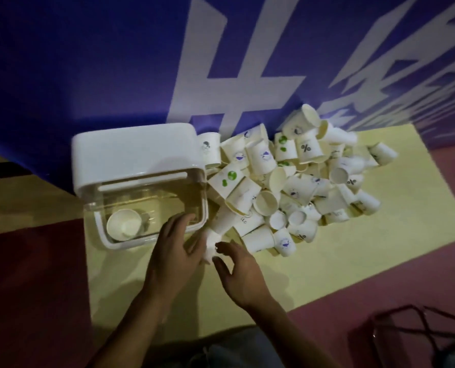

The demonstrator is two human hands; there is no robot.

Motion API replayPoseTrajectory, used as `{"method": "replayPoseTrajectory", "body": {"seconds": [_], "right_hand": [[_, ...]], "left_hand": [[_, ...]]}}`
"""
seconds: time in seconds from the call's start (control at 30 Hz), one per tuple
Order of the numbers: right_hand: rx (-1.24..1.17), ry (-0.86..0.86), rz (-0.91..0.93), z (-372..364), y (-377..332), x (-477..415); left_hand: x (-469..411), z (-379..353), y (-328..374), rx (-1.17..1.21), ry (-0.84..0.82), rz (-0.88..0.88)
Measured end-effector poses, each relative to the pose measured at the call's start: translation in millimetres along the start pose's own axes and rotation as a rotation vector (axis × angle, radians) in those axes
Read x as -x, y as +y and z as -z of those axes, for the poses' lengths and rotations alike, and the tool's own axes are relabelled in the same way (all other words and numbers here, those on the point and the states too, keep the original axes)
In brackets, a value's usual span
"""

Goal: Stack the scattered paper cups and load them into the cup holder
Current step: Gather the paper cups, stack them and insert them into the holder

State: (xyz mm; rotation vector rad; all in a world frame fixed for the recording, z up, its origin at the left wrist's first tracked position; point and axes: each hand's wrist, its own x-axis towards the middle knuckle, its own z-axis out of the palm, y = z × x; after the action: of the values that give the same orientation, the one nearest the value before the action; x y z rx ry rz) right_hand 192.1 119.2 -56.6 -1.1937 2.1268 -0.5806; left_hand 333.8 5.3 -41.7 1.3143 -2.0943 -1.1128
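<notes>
Big purple banner with white lettering (88,62) filled the back, its top and sides cut off by the frame. Below it, a pale yellow mat (353,261) lay on the reddish floor (35,274). On the mat's far side sat the loose heap of white paper cups (295,181), tipped every way, some printed with green or blue marks; those underneath were hidden. Just left of the heap stood the white-and-clear plastic cup holder box (131,152), lid up, and its clear walls were hard to read through.

Both bare forearms came up from the bottom edge. The left hand (173,251) reached forward, back upward, fingers long and spread, tips at the holder's near right corner. The right hand (239,272) sat just beside it, fingers loosely bent, thumb apart, its grip released and holding nothing.

Between them, a short tilted stack of white paper cups (222,221) ran from the heap's near edge down to the hands, smeared by blur; I could not tell whether the left grip had it. A white paper cup (123,225) stood mouth-up inside the holder. A dark wire frame (412,330) showed at the lower right, too dim to make out.
</notes>
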Motion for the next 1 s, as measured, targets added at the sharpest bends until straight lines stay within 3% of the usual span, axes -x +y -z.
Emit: {"method": "replayPoseTrajectory", "body": {"seconds": [0.3, 0.63, 0.83, 1.0], "right_hand": [[-0.118, 0.162, -0.201, 65.4, 83.1, 45.3], [-0.151, 0.179, -0.191, 143.8, 157.8, 34.6], [-0.155, 0.168, -0.163, 189.7, 198.9, 13.3], [-0.172, 0.165, -0.179, 222.5, 227.9, -0.8]], "left_hand": [[-33.4, -83.0, 80.1, -0.062, -0.132, -0.130], [-76.2, -175.3, 147.8, -0.272, -0.170, -0.254], [-123.4, -233.5, 173.6, -0.530, -0.419, -0.396], [-154.4, -253.1, 171.3, -0.751, -0.615, -0.412]]}}
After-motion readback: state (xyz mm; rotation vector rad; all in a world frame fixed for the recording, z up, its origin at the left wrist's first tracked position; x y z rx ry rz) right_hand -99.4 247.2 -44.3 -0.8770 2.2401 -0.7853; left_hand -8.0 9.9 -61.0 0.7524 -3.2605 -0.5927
